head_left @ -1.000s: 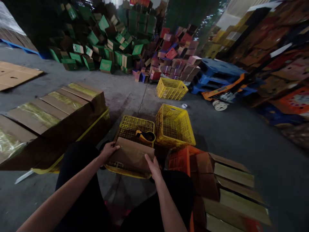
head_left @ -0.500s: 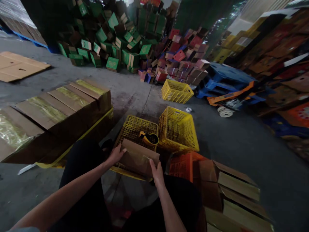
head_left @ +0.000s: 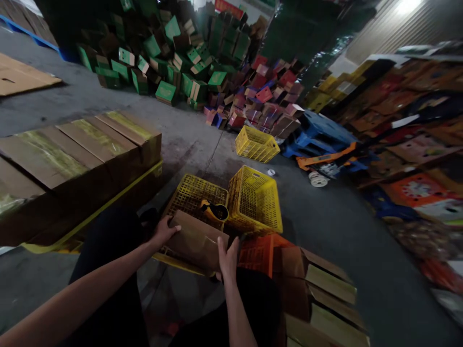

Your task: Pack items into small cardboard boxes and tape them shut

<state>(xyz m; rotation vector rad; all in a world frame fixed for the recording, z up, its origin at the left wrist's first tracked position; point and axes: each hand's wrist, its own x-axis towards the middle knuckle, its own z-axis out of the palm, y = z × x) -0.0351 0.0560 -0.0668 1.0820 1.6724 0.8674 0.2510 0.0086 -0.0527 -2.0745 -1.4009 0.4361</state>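
A brown cardboard box point(head_left: 197, 240) rests on an upturned yellow crate point(head_left: 195, 193) in front of my knees. My left hand point(head_left: 163, 231) grips its left end, fingers curled over the top edge. My right hand point(head_left: 227, 258) presses flat against its right side, fingers spread upward. A yellow tape dispenser point(head_left: 214, 210) lies on the crate just behind the box.
A second yellow crate point(head_left: 255, 200) leans to the right, a third point(head_left: 255, 143) sits farther back. An orange crate point(head_left: 258, 250) and stacked flat cartons point(head_left: 325, 284) are at my right. Taped brown cartons point(head_left: 72, 159) stand at left. Piles of green and pink boxes point(head_left: 202, 72) fill the background beside blue pallets point(head_left: 318, 137).
The view swung slightly left and down. My right hand slid down the box's right side and its fingers spread. My left hand kept its grip.
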